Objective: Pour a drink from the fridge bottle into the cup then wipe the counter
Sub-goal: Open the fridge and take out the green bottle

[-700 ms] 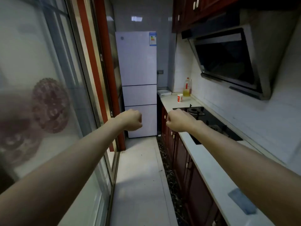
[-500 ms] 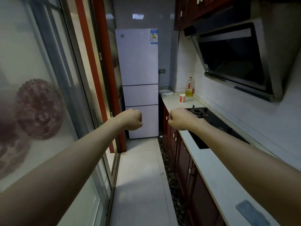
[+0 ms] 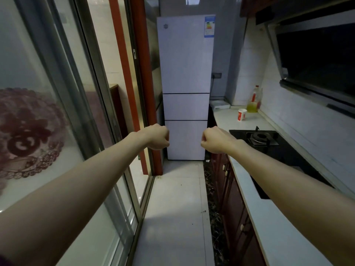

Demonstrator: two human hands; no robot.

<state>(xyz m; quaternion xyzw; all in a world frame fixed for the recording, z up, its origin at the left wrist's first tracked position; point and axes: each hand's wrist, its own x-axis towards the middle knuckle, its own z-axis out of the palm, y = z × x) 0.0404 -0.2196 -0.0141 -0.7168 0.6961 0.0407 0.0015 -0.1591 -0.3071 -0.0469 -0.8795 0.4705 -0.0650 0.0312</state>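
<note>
1. While both arms reach straight out toward 12 o'clock, the left hand (image 3: 156,137) and right hand (image 3: 215,140) are each balled up, fingers curled in, so each grip is closed together on nothing. They hang side by side with a gap between them, not touching.
2. Fridge (image 3: 185,73) is dead ahead at 12 o'clock, at the end of the narrow floor (image 3: 172,208). It's white, with three doors stacked, all closed, and a blue label (image 3: 209,26) at the top right corner.
3. Cup (image 3: 242,114) is at about 1 o'clock, upright on the table (image 3: 228,120), white with red print, well beyond the hands and near the far end. Can't tell if there's anything in it.
4. Just behind the cup, at 1 o'clock from it, a bottle (image 3: 254,100) with yellow liquid and a red cap stands upright near the wall.
5. A white box (image 3: 220,104) lies at the table's far end, right beside the fridge.
6. Stove (image 3: 261,138) is set into the table at 2 o'clock, black, one burner showing just past the right wrist. The right forearm hides part of it.
7. Hood (image 3: 317,60) hangs above the stove, up at 2 o'clock.
8. Dark red cabinets (image 3: 234,204) run under the table at 5 o'clock.
9. A glass door (image 3: 63,83) fills the 9 o'clock side, with a round red cutout (image 3: 25,135) on it.
</note>
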